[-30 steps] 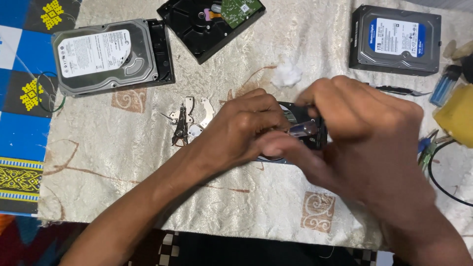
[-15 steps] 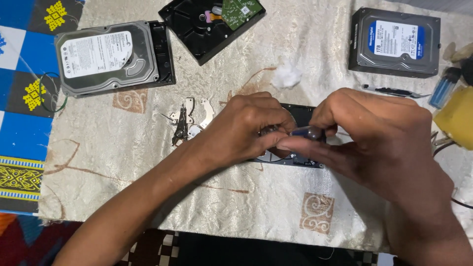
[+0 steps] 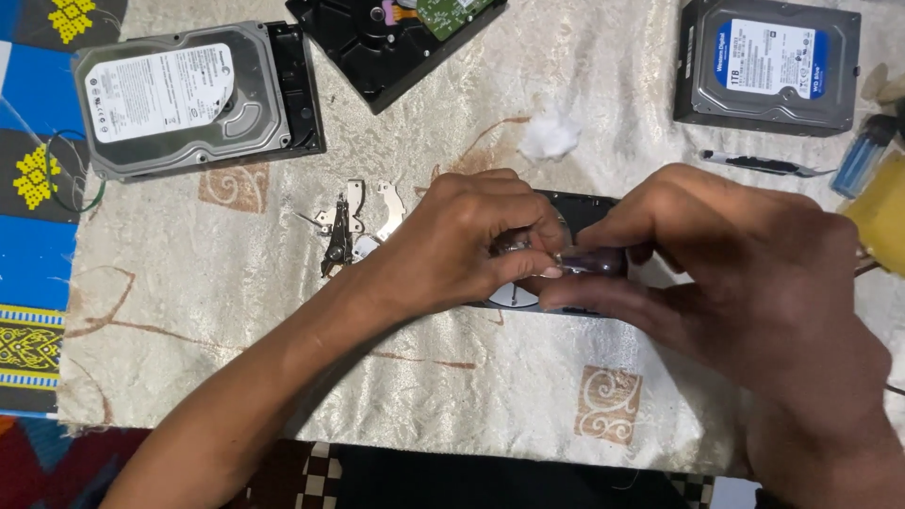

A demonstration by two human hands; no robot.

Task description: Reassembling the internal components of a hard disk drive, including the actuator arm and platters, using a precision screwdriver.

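My left hand and my right hand meet over an opened hard drive that lies flat on the counter, mostly hidden beneath them. The fingers of my left hand are curled and narrow, tips pressed down on the drive's shiny platter, of which only a pale sliver shows below my knuckles. The fingers of my right hand are pinched close around a small dark tool whose metal tip touches the drive just beside my left fingertips. How the tool sits under my right thumb I cannot tell.

Just left of my left fingers lie loose metal parts: bright bracket plates and a dark arm piece, close together on the cloth. Beyond my fingers, near the knuckles of my left hand, sits a small wad of white cotton. Farther beyond and to the left rests a closed silver drive with a white label; straight beyond, a black drive lies with its green circuit board up. Beyond my right fingers sits a grey drive with a blue label, and nearer them a thin dark pen-like tool, a blue lighter and a yellow object at the edge.
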